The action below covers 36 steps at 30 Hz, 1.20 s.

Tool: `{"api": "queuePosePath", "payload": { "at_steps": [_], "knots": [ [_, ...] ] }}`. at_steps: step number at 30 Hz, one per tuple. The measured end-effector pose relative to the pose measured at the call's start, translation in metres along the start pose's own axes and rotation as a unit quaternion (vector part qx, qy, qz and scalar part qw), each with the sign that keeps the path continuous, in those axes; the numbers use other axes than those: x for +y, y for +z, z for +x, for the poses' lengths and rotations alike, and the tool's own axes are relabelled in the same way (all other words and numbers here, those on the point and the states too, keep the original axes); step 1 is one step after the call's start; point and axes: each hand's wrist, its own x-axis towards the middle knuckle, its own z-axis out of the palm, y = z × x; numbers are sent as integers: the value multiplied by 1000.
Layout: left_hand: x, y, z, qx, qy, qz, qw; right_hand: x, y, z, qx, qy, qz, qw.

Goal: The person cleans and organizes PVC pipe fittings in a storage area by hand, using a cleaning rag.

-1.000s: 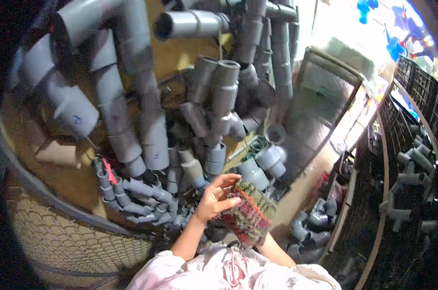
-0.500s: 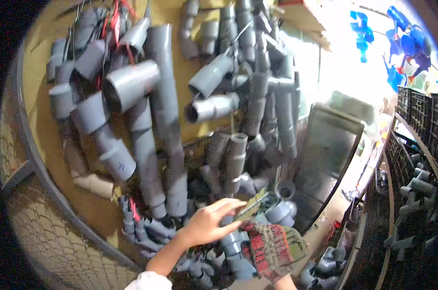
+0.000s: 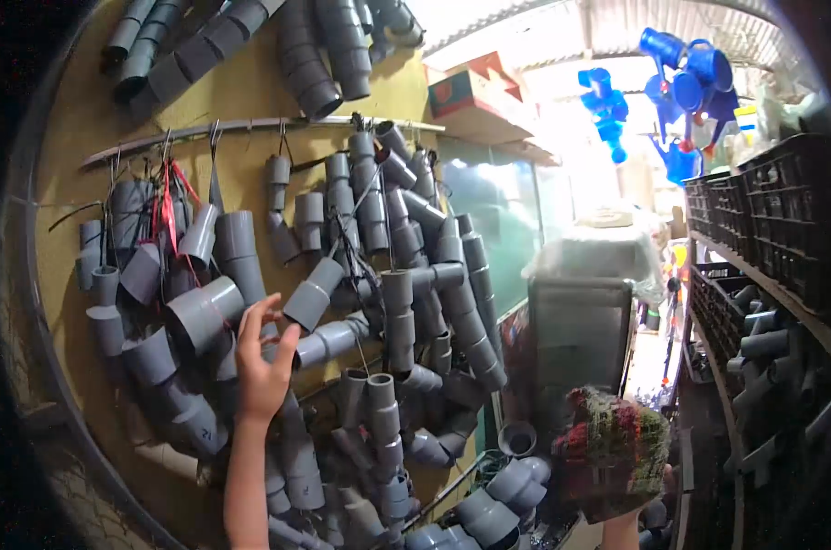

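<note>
My left hand (image 3: 265, 360) is raised with its fingers apart and nothing in it, in front of the hanging grey pipe fittings. Just right of its fingertips hangs a grey coupling (image 3: 314, 293); a wider grey fitting (image 3: 204, 313) hangs to the left. At the lower right my right hand (image 3: 665, 481) is mostly hidden behind a knitted cloth (image 3: 614, 451) in red, green and brown, which it holds up. Below and left of the cloth lie large grey fittings (image 3: 487, 516).
A metal rail (image 3: 250, 125) carries strings of fittings along the yellow wall. Black crates (image 3: 794, 215) of fittings line shelves on the right. Blue watering cans (image 3: 706, 71) hang at the upper right. A dark cabinet (image 3: 576, 335) stands ahead, and a cardboard box (image 3: 480, 96) sits above.
The view has tilted up. My left hand has moved away from the cloth and risen toward the hanging fittings, fingers spread. The cloth is now farther right with my right hand.
</note>
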Motion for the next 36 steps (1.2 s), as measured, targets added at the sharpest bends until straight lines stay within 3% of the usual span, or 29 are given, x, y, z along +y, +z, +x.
{"api": "queuePosePath", "payload": {
  "at_steps": [2, 3, 5, 6, 8, 9, 10, 11, 13, 14, 15, 17, 19, 22, 25, 27, 29, 32, 36],
  "knots": [
    [-13, 14, 18, -13, 15, 14, 1000, -5, 11, 3, -1, -12, -24, 1000],
    [-15, 23, 25, -33, -12, -161, 986, -6, 19, 7, -1, -15, -41, 999],
    [-10, 16, 30, -179, -78, -259, 946, -2, 39, 24, 19, -32, -91, 995],
    [-11, 15, 29, -231, -122, -331, 907, 3, 48, 43, 58, -81, -125, 987],
    [-12, 16, 25, -205, -118, -337, 911, 14, 79, 78, 109, -216, -158, 957],
    [-15, 16, 24, -200, -113, -345, 910, 20, 87, 100, 160, -293, -271, 903],
    [-18, 15, 23, -194, -108, -352, 909, 23, 114, 110, 130, -305, -281, 901],
    [-13, 14, 21, -170, -129, -317, 924, 23, 139, 129, 51, -347, -384, 854],
    [-36, 15, 18, -149, -132, -376, 905, 22, 188, 165, -106, -457, -524, 711],
    [-49, 16, 14, -137, -133, -413, 890, 28, 221, 196, -157, -580, -492, 630],
    [-53, 18, 12, -121, -145, -419, 888, 31, 252, 217, -141, -605, -541, 567],
    [-59, 24, 7, -129, -133, -408, 894, 48, 303, 268, -207, -569, -530, 594],
    [-69, 29, 4, -137, -139, -404, 894, 66, 333, 327, -221, -584, -553, 552],
    [-84, 34, 6, -107, -15, -265, 958, 94, 347, 377, -222, -501, -608, 575],
    [-66, 24, 6, -143, -109, -337, 924, 106, 344, 364, -195, -466, -586, 634],
    [-67, 26, 4, -153, -138, -396, 895, 103, 327, 349, -241, -486, -618, 569],
    [-80, 31, 4, -140, -99, -353, 920, 97, 314, 321, -263, -472, -667, 514],
    [-77, 32, 4, -136, -90, -361, 918, 89, 309, 299, -297, -434, -688, 500],
    [-71, 31, 4, -131, -96, -377, 912, 98, 326, 336, -245, -445, -706, 493]
  ]
}}
